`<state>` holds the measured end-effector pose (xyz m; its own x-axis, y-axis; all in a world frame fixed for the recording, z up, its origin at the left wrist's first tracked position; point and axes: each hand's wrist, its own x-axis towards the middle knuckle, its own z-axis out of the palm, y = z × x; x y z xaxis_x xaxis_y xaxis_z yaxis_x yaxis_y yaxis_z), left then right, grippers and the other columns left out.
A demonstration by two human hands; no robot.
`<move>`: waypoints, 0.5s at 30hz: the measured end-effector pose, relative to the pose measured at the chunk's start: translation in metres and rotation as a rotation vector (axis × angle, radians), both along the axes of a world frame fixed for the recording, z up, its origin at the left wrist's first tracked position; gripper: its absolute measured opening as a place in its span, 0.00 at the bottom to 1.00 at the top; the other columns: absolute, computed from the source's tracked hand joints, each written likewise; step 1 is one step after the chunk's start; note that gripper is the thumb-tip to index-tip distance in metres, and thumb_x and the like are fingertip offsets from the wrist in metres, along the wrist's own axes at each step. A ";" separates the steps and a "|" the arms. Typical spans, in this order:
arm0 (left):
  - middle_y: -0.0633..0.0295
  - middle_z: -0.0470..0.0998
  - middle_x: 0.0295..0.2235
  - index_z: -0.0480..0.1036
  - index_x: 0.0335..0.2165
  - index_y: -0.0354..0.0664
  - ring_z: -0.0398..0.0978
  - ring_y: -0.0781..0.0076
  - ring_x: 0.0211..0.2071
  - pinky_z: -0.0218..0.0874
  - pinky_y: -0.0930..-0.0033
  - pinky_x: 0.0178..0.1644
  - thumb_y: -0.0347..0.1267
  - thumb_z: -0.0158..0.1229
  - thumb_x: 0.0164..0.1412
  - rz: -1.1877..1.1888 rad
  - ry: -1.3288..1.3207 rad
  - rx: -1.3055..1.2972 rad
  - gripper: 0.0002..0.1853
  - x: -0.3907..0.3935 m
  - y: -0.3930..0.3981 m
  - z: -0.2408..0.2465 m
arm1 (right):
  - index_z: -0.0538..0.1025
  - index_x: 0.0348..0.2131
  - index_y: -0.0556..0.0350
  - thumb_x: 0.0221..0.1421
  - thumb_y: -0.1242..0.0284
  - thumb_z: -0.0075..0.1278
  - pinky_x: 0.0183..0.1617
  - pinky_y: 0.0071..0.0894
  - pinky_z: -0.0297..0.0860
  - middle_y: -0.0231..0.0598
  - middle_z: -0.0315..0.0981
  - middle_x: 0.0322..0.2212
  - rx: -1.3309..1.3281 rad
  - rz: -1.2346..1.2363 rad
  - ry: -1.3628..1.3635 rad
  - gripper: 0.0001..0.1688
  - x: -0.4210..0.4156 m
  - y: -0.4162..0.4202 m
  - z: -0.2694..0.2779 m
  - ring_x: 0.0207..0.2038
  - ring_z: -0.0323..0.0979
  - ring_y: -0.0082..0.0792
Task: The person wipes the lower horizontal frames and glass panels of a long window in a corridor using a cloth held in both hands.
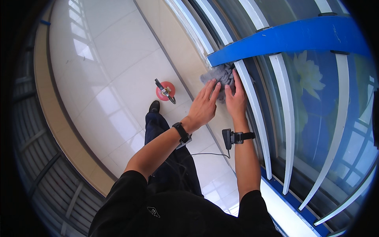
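A crumpled grey cloth (219,75) lies on the beige ledge, tucked against the foot of a white metal bar (251,112) and under the end of a blue rail (284,37). The spread fingertips of my left hand (204,103) rest on the cloth's near side; whether they grip it is unclear. My right hand (237,99) is close beside the bar, with cloth between its thumb and raised index finger. Each wrist wears a black strap with a small device, and a thin cable runs from the right one.
A red fire extinguisher (165,91) stands on the glossy tiled floor (118,74), just beyond my black shoe (154,106). Curved white bars line the right side before a glass pane (314,89) with a flower picture. A tan ledge (68,142) with dark railings borders the left.
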<state>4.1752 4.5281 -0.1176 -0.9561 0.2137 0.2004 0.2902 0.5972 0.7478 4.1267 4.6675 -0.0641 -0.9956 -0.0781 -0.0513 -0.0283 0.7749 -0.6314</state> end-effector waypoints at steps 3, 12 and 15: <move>0.40 0.56 0.64 0.54 0.63 0.28 0.52 0.42 0.67 0.46 0.52 0.70 0.20 0.53 0.51 0.079 0.001 0.105 0.39 -0.002 0.017 -0.003 | 0.57 0.67 0.49 0.59 0.73 0.50 0.67 0.40 0.57 0.53 0.60 0.63 -0.013 0.022 -0.004 0.40 -0.017 -0.008 -0.008 0.65 0.59 0.53; 0.37 0.57 0.62 0.54 0.62 0.28 0.54 0.38 0.65 0.49 0.50 0.69 0.15 0.53 0.47 0.131 0.095 0.346 0.41 -0.027 0.016 -0.014 | 0.66 0.59 0.65 0.50 0.80 0.44 0.64 0.37 0.58 0.53 0.68 0.55 -0.368 0.019 -0.129 0.34 -0.065 -0.027 -0.014 0.58 0.66 0.48; 0.40 0.57 0.63 0.55 0.62 0.31 0.55 0.40 0.65 0.50 0.51 0.68 0.14 0.52 0.45 0.077 0.117 0.341 0.42 -0.032 0.009 -0.016 | 0.63 0.63 0.57 0.53 0.82 0.43 0.68 0.34 0.51 0.43 0.61 0.61 -0.583 -0.031 -0.256 0.37 -0.080 -0.035 -0.013 0.63 0.59 0.37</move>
<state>4.1428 4.5367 -0.1332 -0.9331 0.0440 0.3568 0.3495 0.3429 0.8719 4.0467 4.6320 -0.0767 -0.9597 -0.1366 -0.2455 0.1961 0.3001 -0.9335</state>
